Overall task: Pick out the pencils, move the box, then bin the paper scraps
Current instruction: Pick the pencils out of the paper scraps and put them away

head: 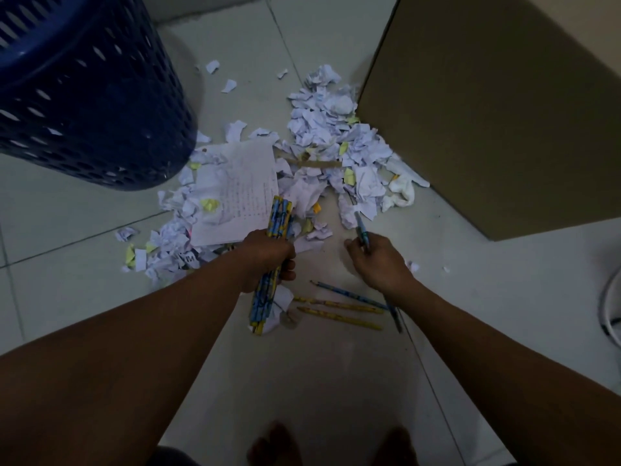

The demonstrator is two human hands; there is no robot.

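Note:
My left hand (267, 258) grips a bundle of blue and yellow pencils (277, 218) that stick out above and below the fist. My right hand (376, 260) pinches a single blue pencil (361, 227) whose tip points up toward the paper pile. Three loose pencils (339, 306) lie on the tiles between my forearms, and a fourth runs partly under my right wrist. White and yellow paper scraps (322, 129) spread across the floor, with one written sheet (238, 193) among them. The brown cardboard box (487, 112) stands at the right, touching the scraps.
A dark blue perforated bin (84, 92) stands at the upper left beside the scraps. A strip of brown cardboard (316, 163) lies in the pile. A white cable (610, 307) curves at the right edge. My bare feet (275, 445) show at the bottom on grey tiles.

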